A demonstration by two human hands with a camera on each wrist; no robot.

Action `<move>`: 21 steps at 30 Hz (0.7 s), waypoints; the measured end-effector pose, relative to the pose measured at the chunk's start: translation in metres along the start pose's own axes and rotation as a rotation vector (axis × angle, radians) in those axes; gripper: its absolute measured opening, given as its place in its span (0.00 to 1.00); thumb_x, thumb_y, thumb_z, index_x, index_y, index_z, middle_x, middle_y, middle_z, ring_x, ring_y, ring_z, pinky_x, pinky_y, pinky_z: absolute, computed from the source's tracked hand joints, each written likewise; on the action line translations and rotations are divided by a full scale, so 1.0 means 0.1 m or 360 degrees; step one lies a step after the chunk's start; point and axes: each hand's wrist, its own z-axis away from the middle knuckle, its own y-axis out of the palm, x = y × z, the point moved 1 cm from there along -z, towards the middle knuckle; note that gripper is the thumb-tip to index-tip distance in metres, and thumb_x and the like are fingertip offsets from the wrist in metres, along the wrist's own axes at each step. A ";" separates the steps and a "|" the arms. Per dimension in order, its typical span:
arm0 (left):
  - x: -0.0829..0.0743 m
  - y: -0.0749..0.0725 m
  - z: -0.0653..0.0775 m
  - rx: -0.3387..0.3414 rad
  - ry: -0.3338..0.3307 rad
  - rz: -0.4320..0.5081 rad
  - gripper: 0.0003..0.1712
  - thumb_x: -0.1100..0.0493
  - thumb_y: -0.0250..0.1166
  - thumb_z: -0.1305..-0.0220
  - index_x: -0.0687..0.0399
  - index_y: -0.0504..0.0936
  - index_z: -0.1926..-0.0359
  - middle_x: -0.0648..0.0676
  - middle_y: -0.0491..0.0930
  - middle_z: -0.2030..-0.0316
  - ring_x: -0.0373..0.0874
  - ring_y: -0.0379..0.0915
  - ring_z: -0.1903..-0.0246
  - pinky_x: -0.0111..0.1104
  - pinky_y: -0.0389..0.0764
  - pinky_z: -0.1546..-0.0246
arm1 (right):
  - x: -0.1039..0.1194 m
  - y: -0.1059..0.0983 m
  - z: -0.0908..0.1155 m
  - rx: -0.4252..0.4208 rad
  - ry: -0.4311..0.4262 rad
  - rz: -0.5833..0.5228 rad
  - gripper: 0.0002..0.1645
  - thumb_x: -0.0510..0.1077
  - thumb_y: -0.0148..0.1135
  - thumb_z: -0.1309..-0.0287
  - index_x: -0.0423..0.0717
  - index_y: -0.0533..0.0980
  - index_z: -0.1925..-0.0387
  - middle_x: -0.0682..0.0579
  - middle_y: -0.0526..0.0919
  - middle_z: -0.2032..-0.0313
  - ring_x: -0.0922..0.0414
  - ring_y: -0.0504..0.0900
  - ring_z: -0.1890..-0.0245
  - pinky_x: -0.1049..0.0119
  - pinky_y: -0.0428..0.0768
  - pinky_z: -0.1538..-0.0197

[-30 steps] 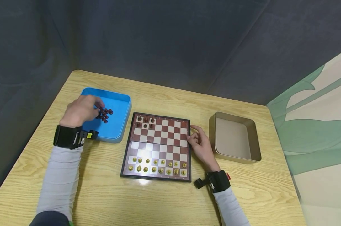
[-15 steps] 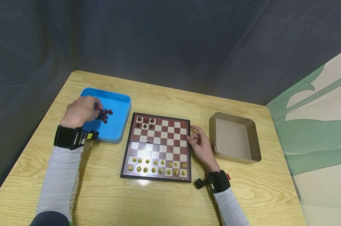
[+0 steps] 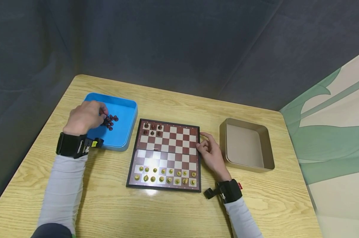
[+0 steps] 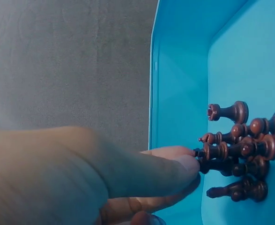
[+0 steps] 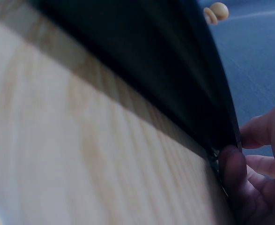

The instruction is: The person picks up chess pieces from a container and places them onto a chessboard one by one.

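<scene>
My left hand (image 3: 85, 115) reaches into the blue tray (image 3: 130, 125). In the left wrist view its thumb and forefinger pinch the dark tip of a red-brown chess piece (image 4: 217, 151), which lies among several others. The chessboard (image 3: 170, 143) lies open in the middle, with a few red-brown pieces (image 3: 153, 127) at its far left corner and two rows of gold pieces (image 3: 161, 178) along its near side. At its right edge my right hand (image 3: 211, 153) holds the rim; in the right wrist view one fingertip (image 5: 233, 164) presses the black side and another sits at the top edge.
A gold-coloured metal tin (image 3: 247, 145) stands right of the board, close to my right hand. All of this rests on a light wooden table (image 3: 167, 211). A dark curtain (image 3: 179, 49) hangs behind its far edge.
My left fingers shift very slightly among the pieces in the tray. The right hand stays at the board's edge, and the pieces on the board keep their places.
</scene>
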 end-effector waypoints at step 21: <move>-0.10 -0.11 0.05 -0.0190 0.0054 0.0001 0.10 0.55 0.54 0.41 0.52 0.75 0.60 0.57 0.73 0.66 0.50 0.68 0.75 0.40 0.65 0.84 | 0.03 0.00 -0.01 0.0005 0.0000 0.0015 0.26 0.35 0.53 0.45 0.43 0.61 0.44 0.40 0.74 0.76 0.56 0.68 0.80 0.70 0.66 0.73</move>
